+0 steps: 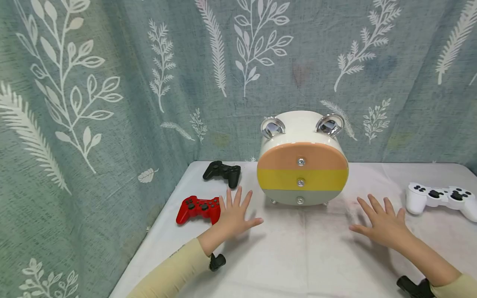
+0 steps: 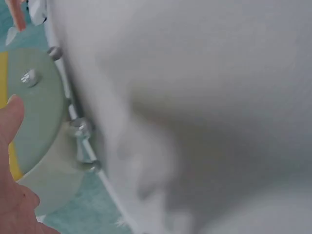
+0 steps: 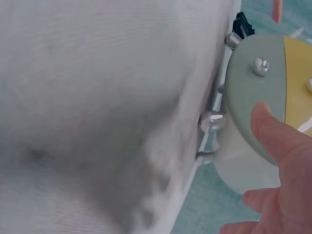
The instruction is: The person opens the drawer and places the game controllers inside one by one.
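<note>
My left hand (image 1: pixel 234 217) is held with fingers spread above the table, just right of a red game controller (image 1: pixel 197 208) and covering its right edge. On the other side my right hand (image 1: pixel 385 223) also has its fingers spread, left of a white game controller (image 1: pixel 441 198). Neither hand holds anything. Between and beyond them stands a small alarm-clock-shaped drawer cabinet (image 1: pixel 302 165) with orange, yellow and grey-green bands, each with a silver knob. Both wrist views show a thumb in front of the cabinet's grey-green band (image 2: pixel 44 107).
A black game controller (image 1: pixel 222 173) lies behind the red one. The white cloth-covered table (image 1: pixel 298 256) meets a green-blue leaf-patterned curtain (image 1: pixel 179 82) at its back and left. Black straps with small devices (image 1: pixel 218 262) sit on both wrists.
</note>
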Demonstrator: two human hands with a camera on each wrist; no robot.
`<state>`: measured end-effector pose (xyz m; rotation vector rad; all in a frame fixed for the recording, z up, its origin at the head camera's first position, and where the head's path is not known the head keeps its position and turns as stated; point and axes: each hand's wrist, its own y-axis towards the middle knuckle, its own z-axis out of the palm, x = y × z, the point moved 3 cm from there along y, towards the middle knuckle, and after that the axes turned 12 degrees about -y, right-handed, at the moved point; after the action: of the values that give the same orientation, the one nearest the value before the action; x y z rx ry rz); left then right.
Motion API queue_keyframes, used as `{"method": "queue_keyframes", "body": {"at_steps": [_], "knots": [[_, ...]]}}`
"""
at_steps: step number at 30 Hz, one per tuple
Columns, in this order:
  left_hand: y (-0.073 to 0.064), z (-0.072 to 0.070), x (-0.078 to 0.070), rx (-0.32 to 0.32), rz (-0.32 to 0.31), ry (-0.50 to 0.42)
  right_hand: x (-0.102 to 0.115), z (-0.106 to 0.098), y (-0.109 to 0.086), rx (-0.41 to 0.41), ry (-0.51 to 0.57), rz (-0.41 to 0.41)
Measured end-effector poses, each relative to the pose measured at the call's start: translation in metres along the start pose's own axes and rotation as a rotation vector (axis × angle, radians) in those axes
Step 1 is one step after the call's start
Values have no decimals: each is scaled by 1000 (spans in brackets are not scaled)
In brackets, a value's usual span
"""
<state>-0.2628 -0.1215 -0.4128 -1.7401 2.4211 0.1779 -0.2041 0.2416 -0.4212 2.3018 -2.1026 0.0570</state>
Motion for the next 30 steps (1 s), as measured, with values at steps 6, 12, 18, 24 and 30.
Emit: {"method": "queue_keyframes", "body": {"at_steps": [6, 12, 18, 24, 30], "knots": [[4, -27, -4, -16, 8, -39, 7, -9, 0, -4, -23, -43], [11, -63, -11, -79, 40, -71, 16, -19, 0, -67, 9, -98], [18, -102, -23, -130, 78, -103, 23, -23, -1, -100, 51, -144], [25, -135, -37, -148, 93, -168, 32, -20, 2, -166, 95, -210], [41, -157, -48, -196, 144, -216, 49, -16, 9, -213, 149, -271]]}}
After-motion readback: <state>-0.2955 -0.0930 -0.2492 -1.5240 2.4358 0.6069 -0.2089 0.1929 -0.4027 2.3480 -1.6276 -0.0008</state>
